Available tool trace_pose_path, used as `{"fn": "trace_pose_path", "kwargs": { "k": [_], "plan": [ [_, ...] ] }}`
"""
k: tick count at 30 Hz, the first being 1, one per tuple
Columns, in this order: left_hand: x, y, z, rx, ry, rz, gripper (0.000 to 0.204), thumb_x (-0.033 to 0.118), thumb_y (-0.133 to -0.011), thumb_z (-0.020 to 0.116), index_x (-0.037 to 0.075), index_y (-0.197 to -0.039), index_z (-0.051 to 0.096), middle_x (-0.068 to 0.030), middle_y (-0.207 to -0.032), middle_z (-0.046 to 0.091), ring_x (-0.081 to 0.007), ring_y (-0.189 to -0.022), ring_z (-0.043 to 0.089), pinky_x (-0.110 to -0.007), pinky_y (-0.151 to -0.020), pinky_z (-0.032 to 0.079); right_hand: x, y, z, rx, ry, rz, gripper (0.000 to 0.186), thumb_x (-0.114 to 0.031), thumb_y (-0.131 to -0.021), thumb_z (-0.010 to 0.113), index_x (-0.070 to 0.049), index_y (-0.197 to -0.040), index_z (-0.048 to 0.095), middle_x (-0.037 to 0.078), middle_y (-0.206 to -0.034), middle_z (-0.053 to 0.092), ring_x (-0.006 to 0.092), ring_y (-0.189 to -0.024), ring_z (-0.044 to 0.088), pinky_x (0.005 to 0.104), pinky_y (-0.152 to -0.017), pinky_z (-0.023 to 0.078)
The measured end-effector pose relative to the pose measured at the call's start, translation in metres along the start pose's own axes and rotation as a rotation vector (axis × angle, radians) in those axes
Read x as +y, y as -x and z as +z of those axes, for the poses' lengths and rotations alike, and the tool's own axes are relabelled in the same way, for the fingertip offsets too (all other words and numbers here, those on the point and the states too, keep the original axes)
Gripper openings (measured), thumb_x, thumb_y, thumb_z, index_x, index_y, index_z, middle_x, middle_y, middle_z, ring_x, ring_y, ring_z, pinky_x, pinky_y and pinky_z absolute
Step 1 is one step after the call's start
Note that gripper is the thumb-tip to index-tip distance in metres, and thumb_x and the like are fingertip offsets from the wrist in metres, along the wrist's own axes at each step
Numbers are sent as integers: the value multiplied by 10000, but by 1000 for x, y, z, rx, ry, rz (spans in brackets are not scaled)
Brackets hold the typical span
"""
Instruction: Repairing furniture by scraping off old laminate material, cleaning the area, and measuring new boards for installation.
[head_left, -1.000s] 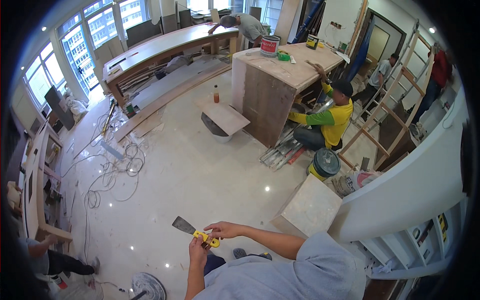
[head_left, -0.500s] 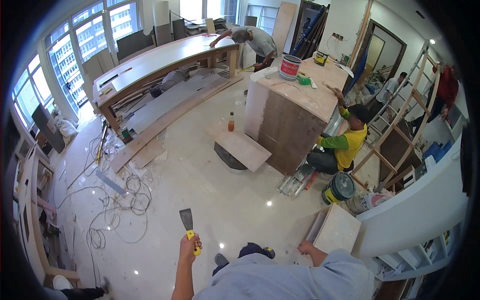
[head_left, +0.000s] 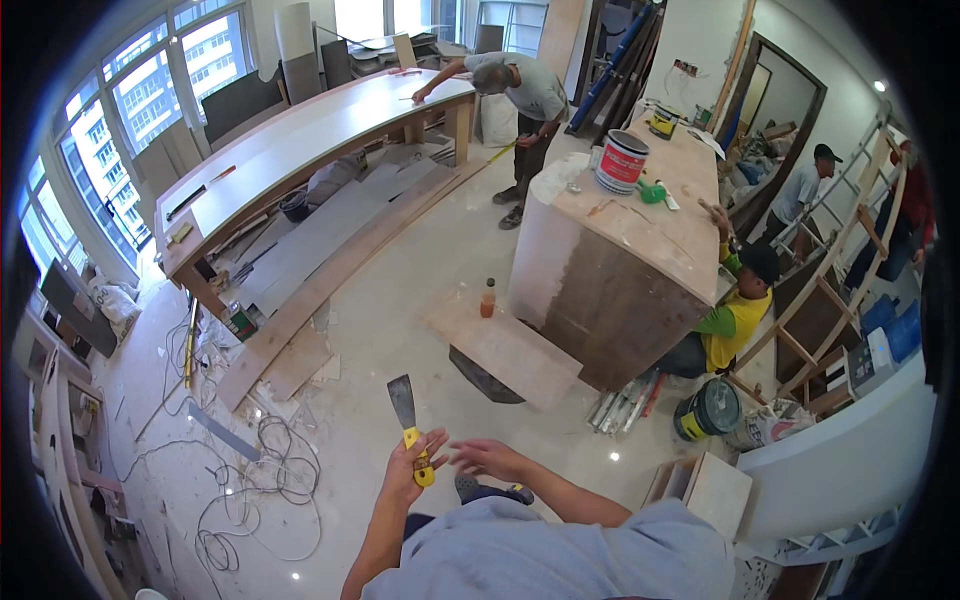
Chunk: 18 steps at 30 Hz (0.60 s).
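A putty knife [head_left: 402, 402] with a grey blade and yellow handle stands nearly upright in my left hand [head_left: 402, 470]. The handle crosses the palm, some fingers are loosely spread, and the blade points away from me. Close to the right of the handle, my right hand [head_left: 486, 458] reaches across with fingers apart and holds nothing. Beyond both hands, a flat wooden board [head_left: 530, 362] rests on a dark support low over the floor. A small bottle of orange liquid [head_left: 488, 298] stands on that board.
Tangled cables [head_left: 265, 480] lie on the floor at left. A wooden cabinet [head_left: 610, 290] carries a large can [head_left: 622, 162]; a co-worker [head_left: 742, 310] crouches beside it. Another bends over the long white table [head_left: 300, 135]. A dark bucket [head_left: 708, 408] and wooden ladder [head_left: 830, 290] stand right.
My right hand has left the small wooden box at right and come across beside the putty knife. My left hand's fingers have loosened on the handle. The view has shifted.
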<state>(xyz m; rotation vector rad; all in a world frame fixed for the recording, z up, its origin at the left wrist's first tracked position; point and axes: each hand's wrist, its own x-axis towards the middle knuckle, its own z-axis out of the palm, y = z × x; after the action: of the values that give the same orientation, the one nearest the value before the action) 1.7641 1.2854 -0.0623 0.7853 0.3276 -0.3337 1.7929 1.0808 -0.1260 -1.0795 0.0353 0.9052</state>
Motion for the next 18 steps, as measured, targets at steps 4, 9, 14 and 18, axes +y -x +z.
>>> {"fn": "trace_pose_path", "kwargs": {
  "k": [4,9,14,18],
  "plan": [
    [73,-52,-17,25,-97,176,234,158,-894,527,30,-1069,438,-151,-1191,521,-228,-1077,540,-356,-788,535,-92,-112,67,-36,233,-111,269,-281,-919,509,-40,-980,609,23,-773,631,90,-664,583,228,-597,470],
    [168,-116,-62,2,-131,261,261,170,-892,542,34,-1100,462,-129,-1212,511,-195,-1041,558,-347,-782,545,-147,-234,85,-106,582,-183,220,-247,-892,557,-54,-825,638,11,-653,607,77,-577,554,207,-499,424],
    [261,-192,-114,-50,-102,117,219,162,-895,533,53,-1077,477,-137,-1210,517,-212,-1073,549,-365,-815,529,-179,-330,116,44,478,-338,223,-239,-870,587,-39,-783,636,10,-621,597,78,-557,546,223,-496,423],
    [335,-259,-132,-151,56,14,195,173,-907,505,52,-1059,482,-146,-1231,506,-226,-1092,536,-371,-861,502,-225,-385,142,303,513,-395,211,-215,-870,590,-26,-801,650,7,-604,583,61,-544,508,223,-500,404]
  ]
}}
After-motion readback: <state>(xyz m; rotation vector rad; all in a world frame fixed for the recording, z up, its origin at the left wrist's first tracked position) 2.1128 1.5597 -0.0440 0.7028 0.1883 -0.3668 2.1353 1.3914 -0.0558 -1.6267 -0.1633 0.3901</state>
